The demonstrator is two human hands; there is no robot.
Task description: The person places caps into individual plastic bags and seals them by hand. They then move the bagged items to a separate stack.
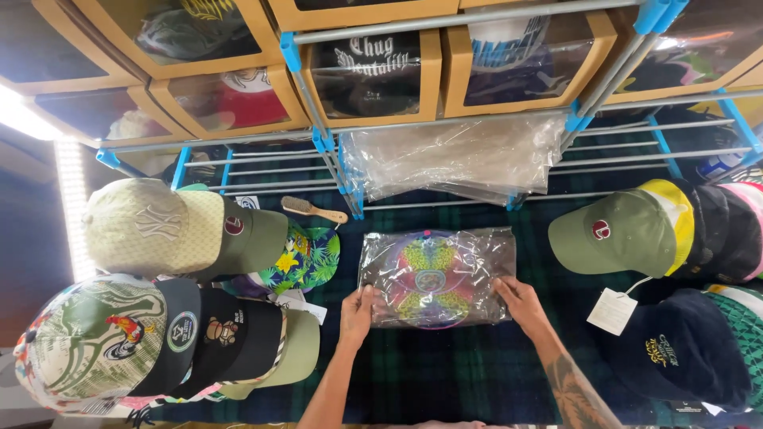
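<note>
Item: clear-bagged multicoloured cap [433, 278], lying flat on the plaid cloth [445, 365] below the rack; I am pinching its lower corners, left hand [357, 311] and right hand [518, 300] both gripping plastic; step: smoothing the bag; next calls for steady, even pressure.

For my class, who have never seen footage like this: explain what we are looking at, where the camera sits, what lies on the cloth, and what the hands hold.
There is no machine here. One camera is worn on a person's head and looks down at their own two bare hands. The left hand and right hand each grip a lower corner of a clear plastic bag with a colourful cap inside, lying flat on a dark plaid cloth. To the left are stacked caps and a small wooden brush. To the right sits an olive green cap with a paper tag. Above, a rack with blue joints carries windowed cardboard boxes of caps and empty plastic bags.
</note>
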